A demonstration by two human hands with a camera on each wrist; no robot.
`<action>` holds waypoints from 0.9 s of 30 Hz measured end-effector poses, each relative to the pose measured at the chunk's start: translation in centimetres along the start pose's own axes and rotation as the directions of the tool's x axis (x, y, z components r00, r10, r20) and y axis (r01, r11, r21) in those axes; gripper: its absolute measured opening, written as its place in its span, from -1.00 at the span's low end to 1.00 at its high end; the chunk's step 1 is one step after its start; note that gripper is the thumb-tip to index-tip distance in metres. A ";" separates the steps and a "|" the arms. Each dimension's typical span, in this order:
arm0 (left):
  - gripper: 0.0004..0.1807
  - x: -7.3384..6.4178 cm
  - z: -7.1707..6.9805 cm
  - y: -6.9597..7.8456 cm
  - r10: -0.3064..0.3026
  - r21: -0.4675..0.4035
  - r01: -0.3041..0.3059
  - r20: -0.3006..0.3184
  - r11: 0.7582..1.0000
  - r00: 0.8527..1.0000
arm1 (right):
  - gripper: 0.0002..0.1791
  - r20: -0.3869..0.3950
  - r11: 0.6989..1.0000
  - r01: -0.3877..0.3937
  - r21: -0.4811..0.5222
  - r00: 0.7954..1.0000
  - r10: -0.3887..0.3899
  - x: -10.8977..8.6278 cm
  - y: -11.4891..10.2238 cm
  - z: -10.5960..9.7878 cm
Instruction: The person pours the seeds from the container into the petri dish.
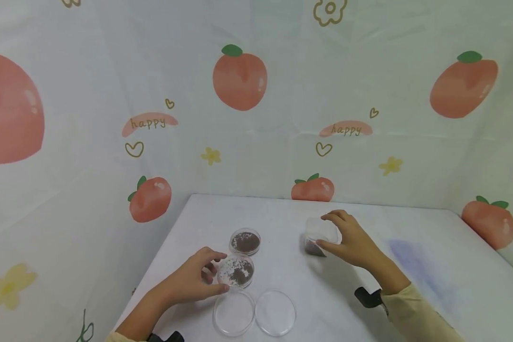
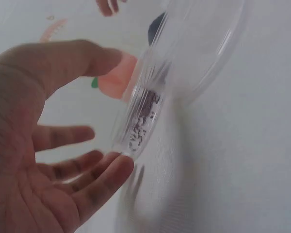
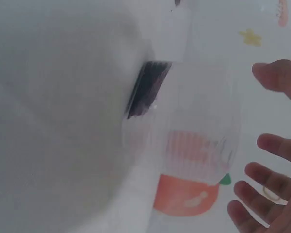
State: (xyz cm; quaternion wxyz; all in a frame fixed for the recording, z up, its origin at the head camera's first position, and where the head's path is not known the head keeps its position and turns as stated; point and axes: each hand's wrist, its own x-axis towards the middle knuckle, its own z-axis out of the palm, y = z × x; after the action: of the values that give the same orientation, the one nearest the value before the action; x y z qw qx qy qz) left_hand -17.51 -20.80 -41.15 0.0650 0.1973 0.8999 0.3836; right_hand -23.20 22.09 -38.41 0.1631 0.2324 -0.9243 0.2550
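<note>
In the head view my left hand (image 1: 198, 278) is at the left side of the nearer petri dish (image 1: 242, 272), which holds dark brown grains and white specks. Its thumb and forefinger lie at either side of the rim, and in the left wrist view fingertips (image 2: 128, 167) meet the dish's edge while the thumb stands off. Beyond it sits another petri dish (image 1: 246, 242) of brown grains. Over on the right, my right hand (image 1: 351, 240) is spread around a clear plastic container (image 1: 320, 229) with dark grains at its bottom. The right wrist view shows a gap between those fingers and the container.
Two clear round lids or dishes (image 1: 233, 312) lie side by side near the front of the white table (image 1: 410, 237). A printed cloth (image 1: 278, 137) with peaches hangs behind and at the sides. Dark straps (image 1: 368, 298) show at the wrists.
</note>
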 end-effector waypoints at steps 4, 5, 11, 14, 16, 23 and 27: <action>-0.23 -0.7 0.0 0.6 -0.003 -0.002 0.003 -0.028 1.000 1.000 | -0.19 0.064 0.996 -0.089 0.019 0.994 0.088 -0.3 1.2 0.1; -0.25 -0.9 0.0 0.8 0.001 -0.006 -0.001 -0.029 1.000 1.000 | -0.15 0.078 0.994 -0.104 0.026 0.992 0.101 -0.4 1.5 0.1; -0.42 -2.0 0.5 0.8 0.069 -0.059 -0.069 -0.008 0.996 0.998 | 0.01 0.141 0.981 -0.168 0.101 0.978 0.153 -0.6 3.0 0.7; -0.48 -2.4 0.9 0.6 0.098 -0.073 -0.098 0.003 0.992 0.995 | 0.05 0.153 0.972 -0.194 0.132 0.973 0.174 -0.6 3.4 0.8; -0.49 -2.6 1.2 0.6 0.122 -0.083 -0.121 0.014 0.989 0.992 | 0.06 0.163 0.968 -0.203 0.144 0.970 0.180 -0.5 3.7 1.0; -0.38 -3.2 1.8 0.5 0.147 -0.100 -0.138 0.080 0.985 0.986 | 0.04 0.176 0.958 -0.201 0.204 0.970 0.166 -0.1 4.2 1.3; -0.34 -3.2 1.9 0.4 0.162 -0.112 -0.150 0.101 0.982 0.982 | 0.03 0.174 0.953 -0.198 0.228 0.972 0.160 0.1 4.4 1.2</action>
State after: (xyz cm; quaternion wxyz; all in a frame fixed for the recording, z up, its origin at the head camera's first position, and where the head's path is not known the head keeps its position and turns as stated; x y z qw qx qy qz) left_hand -13.94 -20.55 -42.28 0.0944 0.2843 0.8554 0.4225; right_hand -25.72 24.79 -41.06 0.0377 0.1846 -0.9131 0.3616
